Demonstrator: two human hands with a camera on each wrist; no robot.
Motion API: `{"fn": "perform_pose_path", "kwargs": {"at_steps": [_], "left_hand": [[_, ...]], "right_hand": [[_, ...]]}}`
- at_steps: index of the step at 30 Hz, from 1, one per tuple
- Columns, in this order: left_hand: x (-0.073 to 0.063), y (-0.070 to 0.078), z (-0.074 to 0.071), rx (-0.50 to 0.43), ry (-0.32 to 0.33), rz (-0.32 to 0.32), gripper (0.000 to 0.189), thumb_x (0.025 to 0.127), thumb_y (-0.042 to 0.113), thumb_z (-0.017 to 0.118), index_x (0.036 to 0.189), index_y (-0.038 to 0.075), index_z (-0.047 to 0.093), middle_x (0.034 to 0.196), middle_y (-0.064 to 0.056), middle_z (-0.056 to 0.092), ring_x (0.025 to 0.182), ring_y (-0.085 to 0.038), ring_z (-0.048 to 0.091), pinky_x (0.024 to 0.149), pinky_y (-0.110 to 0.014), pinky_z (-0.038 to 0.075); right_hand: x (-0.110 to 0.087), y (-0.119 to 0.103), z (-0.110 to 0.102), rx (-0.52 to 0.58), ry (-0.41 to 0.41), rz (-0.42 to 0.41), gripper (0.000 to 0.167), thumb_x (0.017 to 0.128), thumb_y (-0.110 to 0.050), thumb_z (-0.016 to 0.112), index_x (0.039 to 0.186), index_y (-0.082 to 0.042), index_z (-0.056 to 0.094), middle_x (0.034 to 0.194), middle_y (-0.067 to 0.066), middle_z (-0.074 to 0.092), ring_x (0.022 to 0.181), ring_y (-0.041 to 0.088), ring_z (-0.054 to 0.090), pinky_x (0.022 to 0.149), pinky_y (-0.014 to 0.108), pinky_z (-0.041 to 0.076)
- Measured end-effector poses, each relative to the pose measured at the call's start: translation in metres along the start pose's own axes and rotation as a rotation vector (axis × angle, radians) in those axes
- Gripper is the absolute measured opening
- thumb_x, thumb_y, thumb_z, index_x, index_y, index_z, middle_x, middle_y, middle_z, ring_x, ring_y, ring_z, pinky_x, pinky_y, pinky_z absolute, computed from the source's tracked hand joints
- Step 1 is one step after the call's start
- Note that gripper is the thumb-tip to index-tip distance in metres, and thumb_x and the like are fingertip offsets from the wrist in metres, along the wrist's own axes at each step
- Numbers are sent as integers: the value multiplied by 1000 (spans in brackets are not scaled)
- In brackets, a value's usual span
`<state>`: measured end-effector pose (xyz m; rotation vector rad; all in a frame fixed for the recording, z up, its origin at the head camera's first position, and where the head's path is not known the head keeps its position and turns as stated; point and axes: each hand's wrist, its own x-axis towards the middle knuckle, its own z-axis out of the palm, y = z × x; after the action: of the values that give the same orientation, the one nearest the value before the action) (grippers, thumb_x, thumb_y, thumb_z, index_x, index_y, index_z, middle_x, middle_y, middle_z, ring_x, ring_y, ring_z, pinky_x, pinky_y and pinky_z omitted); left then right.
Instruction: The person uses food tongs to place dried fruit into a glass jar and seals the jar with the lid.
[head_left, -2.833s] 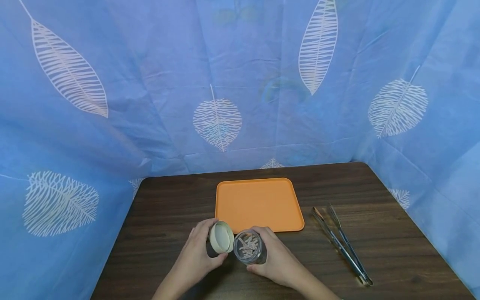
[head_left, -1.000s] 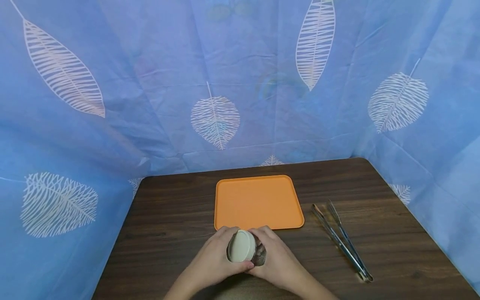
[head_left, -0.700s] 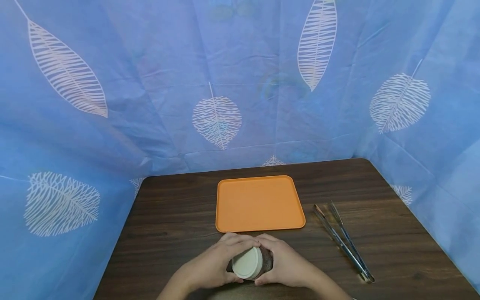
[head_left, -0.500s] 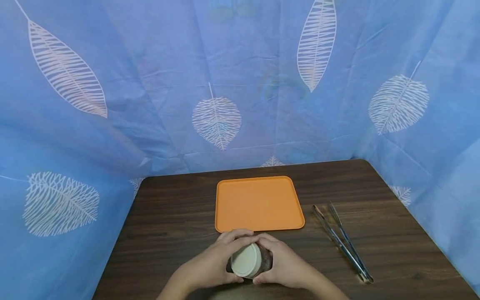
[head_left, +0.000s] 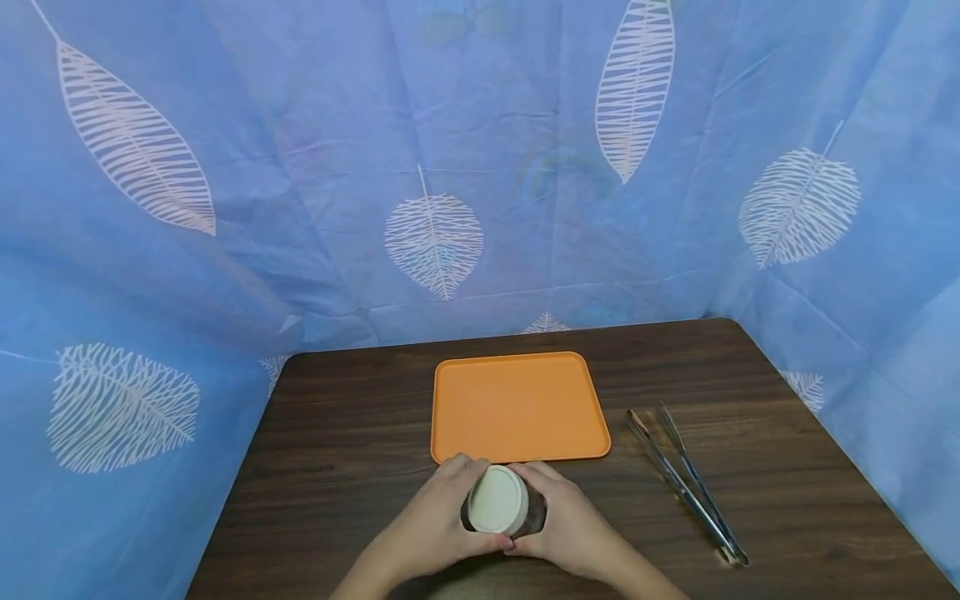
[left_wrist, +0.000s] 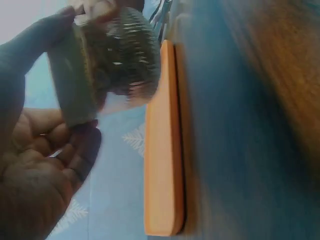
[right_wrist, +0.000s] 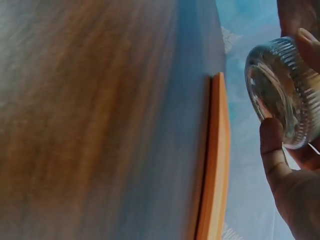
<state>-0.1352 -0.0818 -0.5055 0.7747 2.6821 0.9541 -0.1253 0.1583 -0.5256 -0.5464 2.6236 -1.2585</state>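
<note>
A clear ribbed jar is held tilted above the table in front of the tray, its pale cream lid on its mouth. My left hand grips the lid, thumb on the near side and fingers on the far side. Around the jar's body curl the fingers and thumb of my right hand. In the left wrist view the lid's side shows between fingers and thumb, with brownish contents blurred in the jar. The right wrist view shows the jar's round base, raised off the table.
An orange tray lies flat just beyond the hands. Metal tongs rest on the dark wooden table to the right, their arms spread. A blue curtain with white leaf prints hangs along the table's back and sides.
Earlier the lid was off beside the uncovered jar of pale strips; now it sits on the jar. During the last half second my left hand has turned and shifted its hold around the lid.
</note>
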Motion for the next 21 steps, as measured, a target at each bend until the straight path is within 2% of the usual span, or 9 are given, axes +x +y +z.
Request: {"fn": "perform_pose_path", "kwargs": {"at_steps": [2,5,8,12,16,21], "left_hand": [[2,0,3,18,-14,6,89,83,73,83,149,19,59,126,8,60,108,-4,54,88,-27,57],[4,1,7,18,-25,-20,87,82,70,86,146,17,59,122,9,57,107,-4,52,90,-26,56],[5,2,14,14,-18,-49,85,81,65,90,143,15,61,117,9,54,104,-3,50,90,-26,55],[8,3,24,41,0,-48,84,79,63,93,140,13,63,114,9,53,101,-3,48,88,-25,54],[10,4,30,66,17,-38,85,77,61,95,140,13,64,115,9,53,102,-3,48,90,-25,54],[11,4,36,48,18,-57,89,75,60,97,141,11,64,118,7,55,103,-5,49,91,-27,55]], "right_hand": [[-1,2,0,-2,-16,9,97,74,-39,102,153,-9,57,147,3,65,131,27,66,107,54,57],[-1,4,2,-40,-35,10,95,73,-44,102,152,-13,58,145,1,68,127,25,67,104,51,58],[0,7,7,-114,-30,-6,92,71,-49,102,147,-19,60,139,-5,71,117,18,64,97,41,59],[-1,12,13,-173,2,-31,87,67,-48,104,140,-23,63,132,-11,73,106,10,56,88,30,54],[-4,16,17,-196,29,-53,86,65,-45,106,136,-20,63,128,-8,70,110,13,60,92,33,57],[-4,21,20,-191,13,-30,88,66,-42,106,138,-18,61,127,-7,61,118,18,61,99,43,61]]}}
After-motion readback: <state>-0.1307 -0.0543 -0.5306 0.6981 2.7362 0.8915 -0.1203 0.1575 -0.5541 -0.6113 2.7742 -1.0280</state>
